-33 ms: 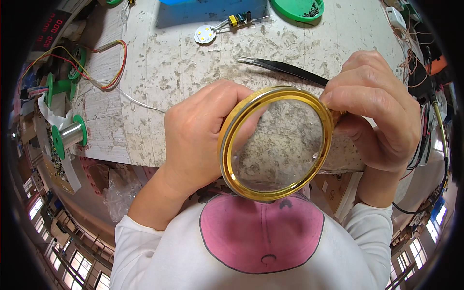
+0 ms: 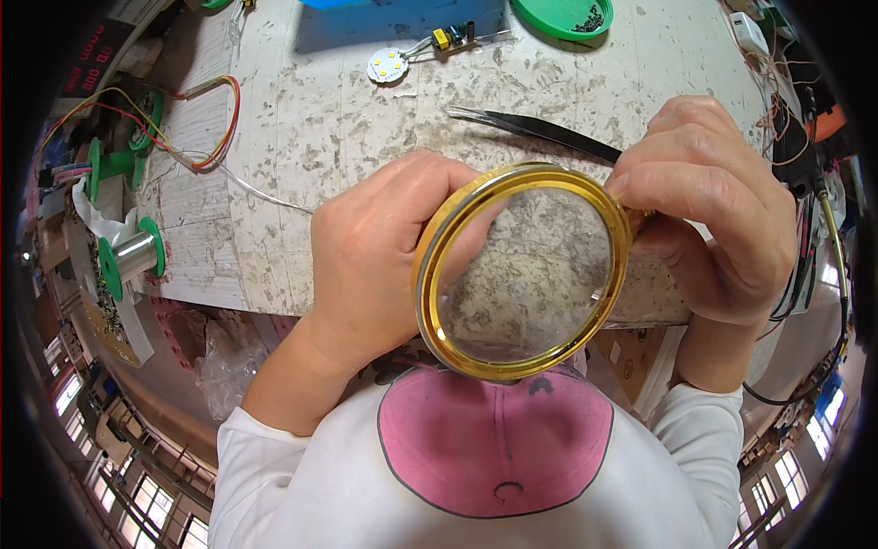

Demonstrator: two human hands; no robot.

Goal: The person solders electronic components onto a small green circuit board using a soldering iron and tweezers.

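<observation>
Magnifier [image 2: 533, 273] overlaps the curled left hand [image 2: 382, 240], hold unclear; right hand [image 2: 718, 206] pinches its rim.

The left hand's [image 2: 370, 252] fingertips are lost behind the gold-rimmed lens [image 2: 535, 284]. The right hand [image 2: 718, 206] hides the tweezers' [image 2: 549, 134] rear end. Upper right of centre, the frame crops a green dish [image 2: 551, 16]; its dark bits [image 2: 590, 20] are too small to identify.

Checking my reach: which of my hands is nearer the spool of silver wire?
Left. Your left hand is right of the spool, at the gold ring's left side; your right hand is farther off, beyond the ring.
</observation>
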